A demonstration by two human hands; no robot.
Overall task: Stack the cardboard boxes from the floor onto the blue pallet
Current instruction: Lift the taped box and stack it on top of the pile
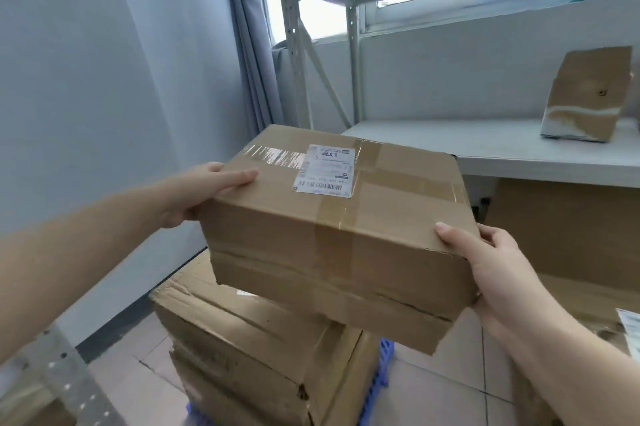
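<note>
Head view: a taped cardboard box (341,228) with a white shipping label (323,171) fills the centre of the frame, carried clear of everything below it. The left hand (204,190) clamps its far left corner, fingers (239,178) flat across the top; the right hand (485,270) wraps the near right corner, thumb on top and the rest under the side. Gripping 2 opposite corners likely keeps the load level and leaves its underside free for setting down.

Below, in the lower centre, a stack of boxes (249,339) sits on the blue pallet (381,370), of which only slivers show at the stack's right edge and bottom. The carried box hangs above and slightly right of that stack, so it probably goes on top. Another box (585,96) rests on the shelf (485,141) at upper right.
</note>
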